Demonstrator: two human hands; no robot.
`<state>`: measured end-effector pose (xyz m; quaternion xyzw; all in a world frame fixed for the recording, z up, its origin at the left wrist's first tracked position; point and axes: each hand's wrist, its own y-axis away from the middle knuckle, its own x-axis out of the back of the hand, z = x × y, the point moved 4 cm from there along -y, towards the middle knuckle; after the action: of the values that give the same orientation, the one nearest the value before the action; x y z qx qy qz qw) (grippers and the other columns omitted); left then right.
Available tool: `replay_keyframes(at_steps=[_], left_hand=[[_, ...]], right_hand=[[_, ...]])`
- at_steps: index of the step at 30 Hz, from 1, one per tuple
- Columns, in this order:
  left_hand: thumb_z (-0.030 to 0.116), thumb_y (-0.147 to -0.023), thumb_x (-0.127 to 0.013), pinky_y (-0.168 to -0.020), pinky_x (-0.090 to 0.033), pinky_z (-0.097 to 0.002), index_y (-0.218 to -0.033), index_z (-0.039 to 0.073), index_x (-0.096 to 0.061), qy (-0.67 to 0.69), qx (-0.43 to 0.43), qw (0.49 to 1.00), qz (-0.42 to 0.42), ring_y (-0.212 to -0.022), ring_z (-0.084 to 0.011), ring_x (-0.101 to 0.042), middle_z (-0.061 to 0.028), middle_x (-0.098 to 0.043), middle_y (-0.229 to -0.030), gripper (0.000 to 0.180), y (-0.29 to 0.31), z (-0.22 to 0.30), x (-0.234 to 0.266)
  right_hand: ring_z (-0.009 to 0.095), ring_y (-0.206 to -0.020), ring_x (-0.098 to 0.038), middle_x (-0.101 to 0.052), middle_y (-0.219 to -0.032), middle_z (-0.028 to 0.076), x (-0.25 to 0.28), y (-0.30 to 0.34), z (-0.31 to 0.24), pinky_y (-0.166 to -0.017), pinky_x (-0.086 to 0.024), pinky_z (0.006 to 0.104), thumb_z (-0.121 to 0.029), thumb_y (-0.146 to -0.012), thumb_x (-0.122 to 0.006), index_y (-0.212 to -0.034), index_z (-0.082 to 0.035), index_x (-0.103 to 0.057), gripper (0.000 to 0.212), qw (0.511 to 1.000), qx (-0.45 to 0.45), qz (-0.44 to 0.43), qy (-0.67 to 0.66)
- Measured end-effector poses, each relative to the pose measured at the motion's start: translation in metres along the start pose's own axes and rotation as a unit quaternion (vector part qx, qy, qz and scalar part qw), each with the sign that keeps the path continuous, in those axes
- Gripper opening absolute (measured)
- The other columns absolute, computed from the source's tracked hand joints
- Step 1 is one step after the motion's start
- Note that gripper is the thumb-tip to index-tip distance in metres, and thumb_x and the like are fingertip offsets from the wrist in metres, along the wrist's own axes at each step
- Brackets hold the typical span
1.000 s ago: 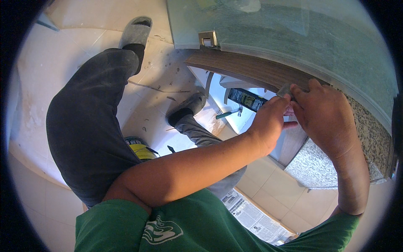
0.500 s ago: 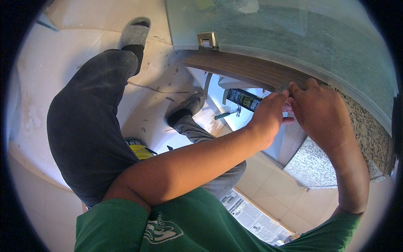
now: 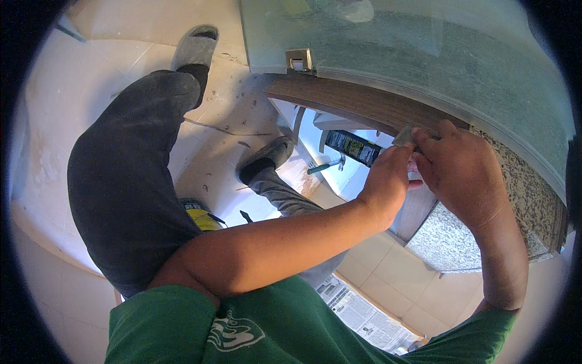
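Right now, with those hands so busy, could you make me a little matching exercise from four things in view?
Things:
1. Hammer
2. Small grey piece
3. Newspaper
4. Printed package

Descriptions:
A. At the fingertips of the left hand and right hand
B. Mostly black
C. Has a green handle
D. Near the picture's bottom edge

Pairs: 1-C; 2-A; 3-D; 4-B

Person in a deep green T-shirt, short sleeves, white wavy emblem on the front, faded dark trousers, black socks, dusty grey slippers, bare hands.
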<state>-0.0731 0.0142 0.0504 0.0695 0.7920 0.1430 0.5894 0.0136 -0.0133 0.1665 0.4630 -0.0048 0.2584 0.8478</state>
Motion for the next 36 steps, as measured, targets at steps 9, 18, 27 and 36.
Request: replay_keyframes(at_steps=[9,18,27,36], left_hand=[[0.036,-0.106,-0.041,-0.095,-0.054,-0.04,-0.116,0.007,-0.059,0.001,0.0,1.0,-0.004,-0.114,-0.0198,-0.061,-0.0091,-0.065,-0.117,0.036,-0.007,-0.001,0.007],[0.034,-0.107,-0.041,-0.095,-0.052,-0.0425,-0.112,0.009,-0.058,0.011,-0.001,1.0,-0.022,-0.112,-0.019,-0.061,-0.0072,-0.065,-0.113,0.031,-0.021,-0.003,0.012],[0.033,-0.109,-0.04,-0.094,-0.052,-0.0422,-0.115,0.007,-0.058,-0.033,-0.003,0.999,-0.017,-0.107,-0.0208,-0.063,-0.0098,-0.065,-0.112,0.032,-0.03,-0.002,0.016],[0.034,-0.107,-0.044,-0.088,-0.051,-0.0381,-0.107,0.008,-0.063,-0.093,0.031,0.995,0.004,-0.1,-0.0192,-0.063,-0.007,-0.067,-0.105,0.032,-0.029,0.012,0.012]], right_hand=[[0.029,-0.083,-0.069,-0.065,-0.091,0.013,-0.004,-0.005,0.0,-0.073,-0.056,0.0413,-0.027,-0.097,-0.063,-0.123,-0.009,-0.07,0.033,1.0,-0.004,0.014,-0.003],[0.031,-0.082,-0.07,-0.065,-0.093,0.016,-0.008,-0.01,0.001,-0.073,-0.056,0.0422,-0.028,-0.097,-0.062,-0.128,-0.008,-0.068,0.036,1.0,-0.008,-0.003,0.02],[0.03,-0.083,-0.074,-0.069,-0.098,0.017,-0.011,-0.008,-0.003,-0.07,-0.06,0.0404,-0.02,-0.098,-0.059,-0.114,-0.005,-0.069,0.024,0.999,-0.011,0.038,0.021],[0.032,-0.081,-0.074,-0.069,-0.095,0.018,-0.019,-0.01,-0.002,-0.069,-0.06,0.0415,-0.019,-0.096,-0.059,-0.107,-0.005,-0.068,0.02,0.998,-0.038,0.045,0.019]])
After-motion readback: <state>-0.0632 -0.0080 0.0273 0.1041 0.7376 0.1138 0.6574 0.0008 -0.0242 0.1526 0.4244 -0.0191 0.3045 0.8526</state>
